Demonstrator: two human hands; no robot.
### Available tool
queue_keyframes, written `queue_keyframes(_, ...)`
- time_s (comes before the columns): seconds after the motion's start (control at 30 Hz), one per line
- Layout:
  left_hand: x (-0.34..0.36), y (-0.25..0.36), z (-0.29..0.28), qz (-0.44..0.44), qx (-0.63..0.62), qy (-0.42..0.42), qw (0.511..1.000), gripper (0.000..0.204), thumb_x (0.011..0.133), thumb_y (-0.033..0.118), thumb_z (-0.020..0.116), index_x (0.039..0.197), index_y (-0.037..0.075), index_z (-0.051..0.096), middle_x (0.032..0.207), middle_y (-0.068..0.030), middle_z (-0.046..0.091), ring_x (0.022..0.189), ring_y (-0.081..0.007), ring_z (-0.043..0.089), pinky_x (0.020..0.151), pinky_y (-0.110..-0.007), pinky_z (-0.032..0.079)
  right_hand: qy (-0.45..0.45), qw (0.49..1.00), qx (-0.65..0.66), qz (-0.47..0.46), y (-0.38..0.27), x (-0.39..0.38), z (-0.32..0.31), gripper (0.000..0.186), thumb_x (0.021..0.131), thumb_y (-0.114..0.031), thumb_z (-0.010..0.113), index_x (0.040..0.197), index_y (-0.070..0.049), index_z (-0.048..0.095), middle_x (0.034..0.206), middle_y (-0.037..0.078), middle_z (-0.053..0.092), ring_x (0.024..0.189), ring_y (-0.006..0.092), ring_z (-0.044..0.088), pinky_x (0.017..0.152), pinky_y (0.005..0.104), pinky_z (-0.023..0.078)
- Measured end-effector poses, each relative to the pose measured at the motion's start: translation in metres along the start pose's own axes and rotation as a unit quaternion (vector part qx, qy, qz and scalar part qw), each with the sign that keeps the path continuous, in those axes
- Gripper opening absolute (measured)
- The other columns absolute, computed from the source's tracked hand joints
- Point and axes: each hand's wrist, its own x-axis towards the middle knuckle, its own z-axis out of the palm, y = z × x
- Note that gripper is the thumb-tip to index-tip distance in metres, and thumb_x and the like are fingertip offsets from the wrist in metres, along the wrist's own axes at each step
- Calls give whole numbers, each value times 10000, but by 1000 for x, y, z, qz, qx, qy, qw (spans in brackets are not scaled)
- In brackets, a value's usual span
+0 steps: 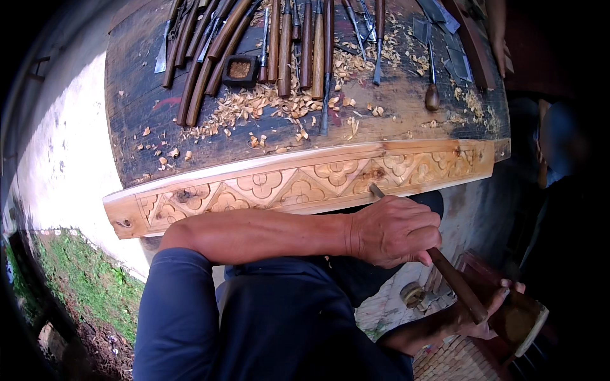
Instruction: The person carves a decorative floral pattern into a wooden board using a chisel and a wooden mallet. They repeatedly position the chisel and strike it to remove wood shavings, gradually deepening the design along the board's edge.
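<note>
A long pale wooden plank (190, 179) carved with flower and diamond patterns lies on edge along the near side of a dark workbench (136, 101). My left hand (394, 230) reaches across my body and grips a wood-handled chisel (452, 276); its blade tip touches the carving near the plank's middle-right. My right hand (486, 311), low at the right, holds a wooden mallet (524, 320) just below the chisel's handle end.
Many chisels and gouges with brown handles (279, 47) lie in a row at the back of the bench among wood shavings (254, 105). A small square wooden block (240, 70) sits between them. Grass (82, 279) and pale ground lie at the left. Another person's arm (497, 32) shows at the top right.
</note>
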Motion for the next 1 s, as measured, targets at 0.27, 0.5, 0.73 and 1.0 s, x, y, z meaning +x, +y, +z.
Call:
queue_keyframes(0.27,-3,-1,2,-4,3,32,999,325,940,360,701,932,87,526,847,-72,510,742,-285,579,630,-409,482,29,991,107,76,-49,20,-1,405,989,-61,674,1334,95,529,1381,262,560,1202,320,613,1068,424,498)
queue_keyframes(0.5,0,1,-2,-10,-3,41,999,317,952,351,691,926,83,525,851,-71,521,749,-285,591,632,-413,487,50,996,78,11,-33,6,-13,392,925,22,718,1280,130,593,1209,239,677,1098,321,682,973,367,587)
queue_keyframes(0.73,-2,-3,6,1,17,46,999,331,968,403,660,927,91,554,823,-62,488,713,-280,578,586,-402,455,92,995,-9,-23,-64,22,1,326,962,-41,683,1267,52,613,1212,185,658,1011,212,650,929,351,532)
queue_keyframes(1.0,-5,-4,3,8,54,49,997,324,990,416,633,940,102,567,814,-46,479,684,-254,555,569,-383,432,60,995,-85,-5,-61,12,2,386,950,-35,702,1295,78,569,1155,160,636,947,208,608,915,369,516)
